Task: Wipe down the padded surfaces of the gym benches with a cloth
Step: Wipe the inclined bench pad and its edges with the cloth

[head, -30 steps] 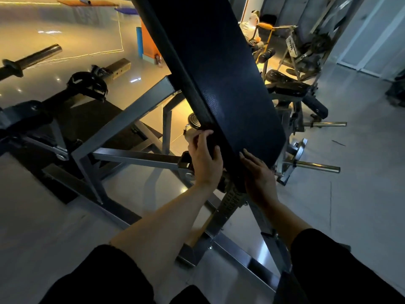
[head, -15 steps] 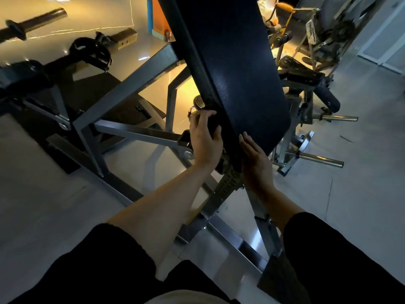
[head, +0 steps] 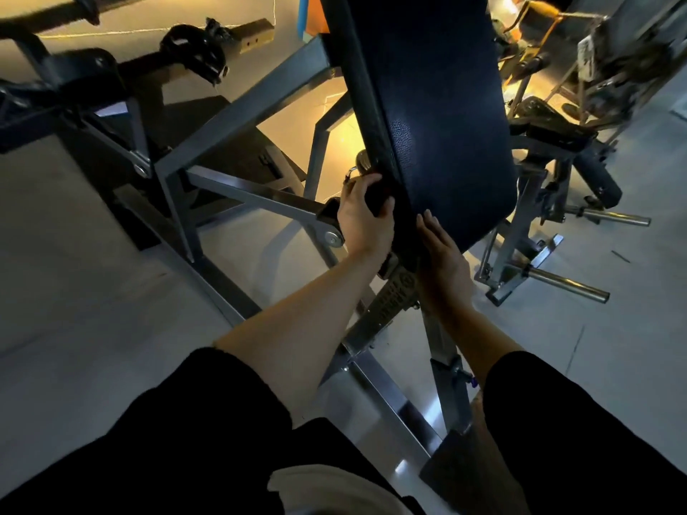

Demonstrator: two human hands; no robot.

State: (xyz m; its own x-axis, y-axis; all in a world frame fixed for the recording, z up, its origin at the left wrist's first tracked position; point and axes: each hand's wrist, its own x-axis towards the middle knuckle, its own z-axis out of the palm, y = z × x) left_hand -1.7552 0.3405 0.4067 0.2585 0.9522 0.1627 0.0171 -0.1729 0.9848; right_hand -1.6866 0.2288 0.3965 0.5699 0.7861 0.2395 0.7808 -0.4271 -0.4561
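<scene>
Although the task names a cloth, none can be told for certain at the pad; the left hand (head: 366, 213) has its fingers curled round something small and dark at the pad's near left edge, which may be a dark cloth or a knob, cannot tell which. Bench pad (head: 438, 117): dark, textured, steeply tilted, running from the far top of the view down to its rounded near end at centre. Right hand (head: 442, 254): fingers straight, held together, flat against the pad's near lower edge, gripping nothing.

Step in hand, as judged: working the lower end and left side edge of this pad, with the right hand steadying it, or else setting the pad's angle. Most of the broad face above the hands is out of their present reach.

Next move, as judged: bring the left hand round onto the face and draw along its length, right hand bracing so the pad does not swing.

Surroundings: grey steel frame (head: 238, 105) under and left of the pad, with a diagonal strut and a floor rail running near-right. Barbell (head: 48, 20) far left on its rack. Second bench (head: 554, 131) far right, with bare plate pegs (head: 565, 284) near it. Pale glossy floor. Black sleeves at the near edge; a pale fabric fold (head: 327, 488) at bottom centre.
</scene>
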